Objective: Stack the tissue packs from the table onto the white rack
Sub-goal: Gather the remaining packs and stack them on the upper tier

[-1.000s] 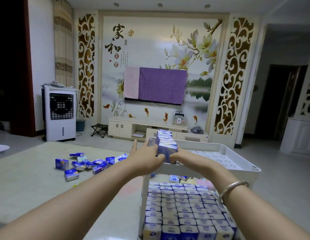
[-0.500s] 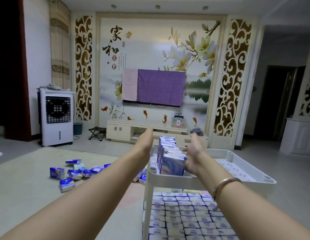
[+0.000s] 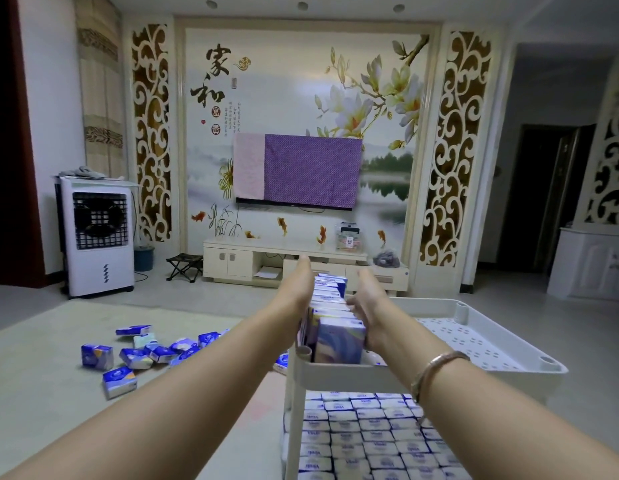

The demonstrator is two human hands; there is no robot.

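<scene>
A row of blue-and-white tissue packs (image 3: 337,336) stands on edge along the left side of the white rack's top tray (image 3: 481,344). My left hand (image 3: 297,289) lies flat against the row's left side, fingers straight. My right hand (image 3: 367,303) presses the row's right side, fingers extended along the packs. The shelf below (image 3: 363,431) is filled with several packs laid in rows. Several loose packs (image 3: 142,351) lie scattered on the pale table surface to the left.
The right part of the top tray is bare perforated plastic with corner posts (image 3: 461,311). A white air cooler (image 3: 98,237) stands far left, a low TV cabinet (image 3: 284,261) and a covered TV (image 3: 297,171) at the back wall.
Both hands let go of the row's near end and slid forward along its sides, opening flat. The view has drawn closer to the rack.
</scene>
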